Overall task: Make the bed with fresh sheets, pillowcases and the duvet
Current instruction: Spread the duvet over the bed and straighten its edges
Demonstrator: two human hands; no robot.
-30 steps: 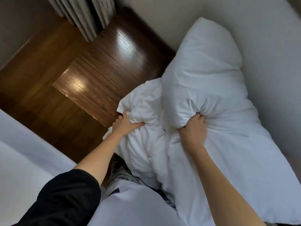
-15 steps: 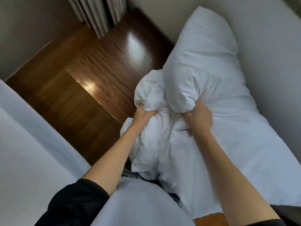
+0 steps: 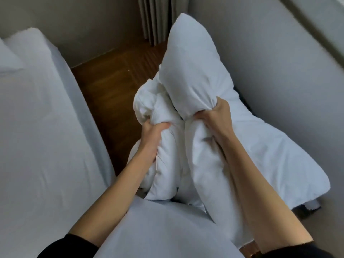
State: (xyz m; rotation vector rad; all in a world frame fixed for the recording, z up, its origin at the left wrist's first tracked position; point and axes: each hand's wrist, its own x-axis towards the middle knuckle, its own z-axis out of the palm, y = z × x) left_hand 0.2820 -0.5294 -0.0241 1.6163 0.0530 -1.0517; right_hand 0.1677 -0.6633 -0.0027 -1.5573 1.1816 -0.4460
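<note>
Nearest the camera, a person in black sleeves is reaching forward with both bare forearms over a smooth pale sheet point(image 3: 163, 231) that is filling the bottom of the view. Just beyond, the left hand point(image 3: 151, 138) is clenching a fistful of bunched white pillowcase fabric point(image 3: 163, 146), fingers curled tight into the folds, while the right hand point(image 3: 214, 116) is gripping the cinched neck of the plump white pillow point(image 3: 188, 71), its fingers wrapped round the gathered cloth. The pillow is standing upright and slightly tilted between the hands, its upper half bulging free above the grip and the loose cloth hanging below it; whether the case is going on or coming off cannot be told from this view. To the right, more of the white bedding point(image 3: 270, 155) is lying slumped against the pale grey wall point(image 3: 279, 53). To the left, the white-sheeted bed point(image 3: 46, 127) is showing a fitted sheet already stretched flat, with the corner of another white pillow point(image 3: 9, 60) at its far end. Judging from this, the sheeting appears done, the pillowcases are under way, and the duvet is not yet on the bed. Farther back, brown wooden flooring point(image 3: 115, 81) is running to a grey pleated curtain point(image 3: 154, 19).
</note>
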